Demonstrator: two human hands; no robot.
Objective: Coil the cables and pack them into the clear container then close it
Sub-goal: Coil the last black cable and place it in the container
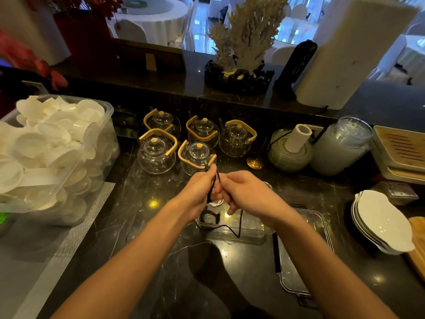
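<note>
Container lid (296, 268), off, on desk; both hands' fingers pinch black cable (212, 187) above clear container (232, 229): keep loops small, even.

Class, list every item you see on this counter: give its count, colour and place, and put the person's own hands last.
black cable: one, black, held up by both hands, trailing into the container
clear container: one, clear, centre counter, open, cables inside
container lid: one, clear, right of the container
glass teapots: five, clear with wooden handles, behind the hands
plastic bin: one, clear, left, full of white dishes
glass jars: two, pale green and frosted, right rear
white plates: a stack, white, right edge
coral ornament: one, beige, back ledge
left hand: gripping the cable
right hand: gripping the cable
</note>
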